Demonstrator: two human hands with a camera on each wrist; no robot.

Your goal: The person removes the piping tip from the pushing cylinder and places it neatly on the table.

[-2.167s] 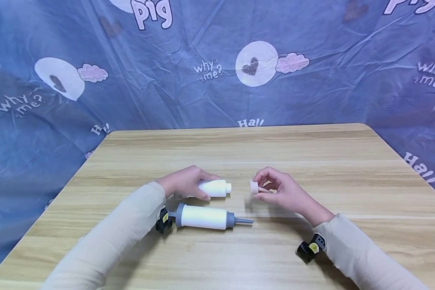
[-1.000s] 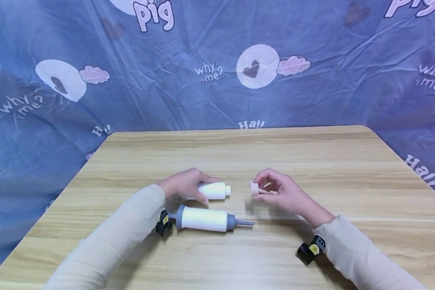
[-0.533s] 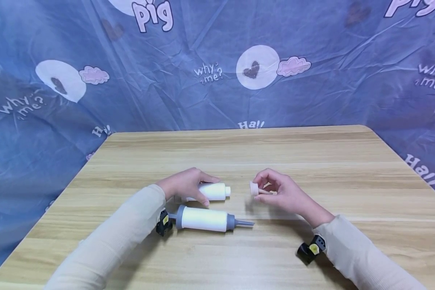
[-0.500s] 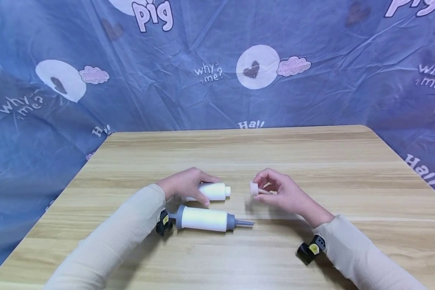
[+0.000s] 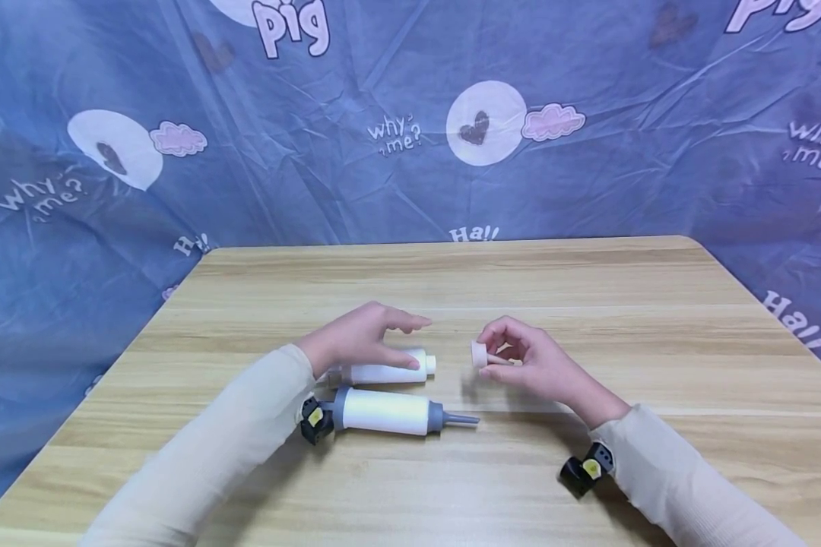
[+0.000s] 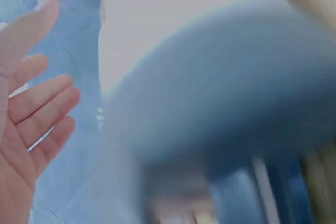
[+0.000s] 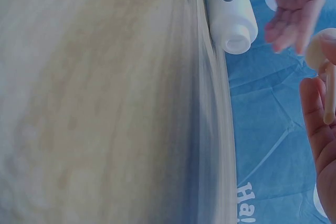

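My left hand (image 5: 366, 338) is open just above a white bottle-like cylinder (image 5: 390, 374) with a narrow neck, which lies on its side with its neck to the right. Thumb and fingers are spread apart; in the left wrist view the fingers (image 6: 44, 108) are loosely extended, holding nothing. My right hand (image 5: 530, 361) pinches a small white round cap (image 5: 479, 355) by its thin stem. The cap's flat face points left, toward the bottle's neck, with a gap between them. In the right wrist view the stem (image 7: 329, 95) ends in a small knob.
A balloon hand pump (image 5: 386, 412) with a white barrel and grey ends lies nearer me, alongside the bottle, its nozzle (image 5: 460, 418) to the right. The wooden table (image 5: 451, 281) ends at a blue printed cloth (image 5: 315, 190). Each wrist carries a small black camera.
My left hand has let go of the bottle, spreading and lifting off it. The bottle has shifted slightly toward the pump. My right hand keeps its hold and place.
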